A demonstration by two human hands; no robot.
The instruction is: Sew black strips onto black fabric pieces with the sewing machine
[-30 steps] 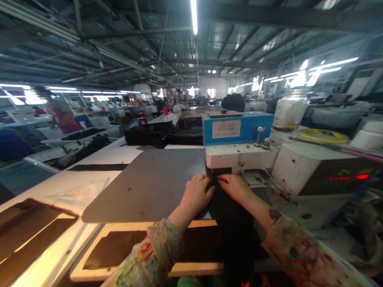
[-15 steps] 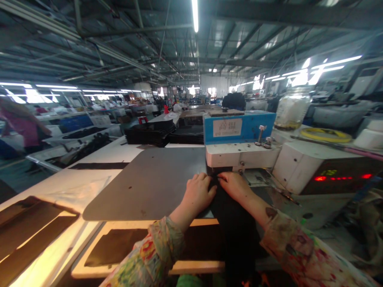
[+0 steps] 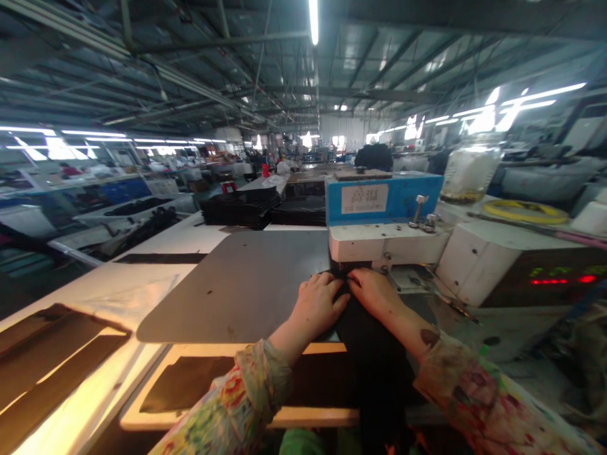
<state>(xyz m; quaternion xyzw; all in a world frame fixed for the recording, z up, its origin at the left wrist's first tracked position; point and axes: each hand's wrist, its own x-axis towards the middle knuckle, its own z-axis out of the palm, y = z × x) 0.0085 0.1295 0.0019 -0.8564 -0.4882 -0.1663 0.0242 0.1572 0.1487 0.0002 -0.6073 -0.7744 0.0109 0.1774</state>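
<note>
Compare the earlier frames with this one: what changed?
The view has turned slightly left and down; the co-worker in pink has moved left, to or past the picture's edge; the display shows different lights. The left hand and right hand stay on the black fabric at the machine, neither lifted away.

The black cloth (image 3: 377,354) is a long, plain strip. Its far end sits at the machine (image 3: 389,243), held by the left hand (image 3: 315,304) and right hand (image 3: 372,292). The rest stretches down past the near edge of the table (image 3: 317,417).
</note>
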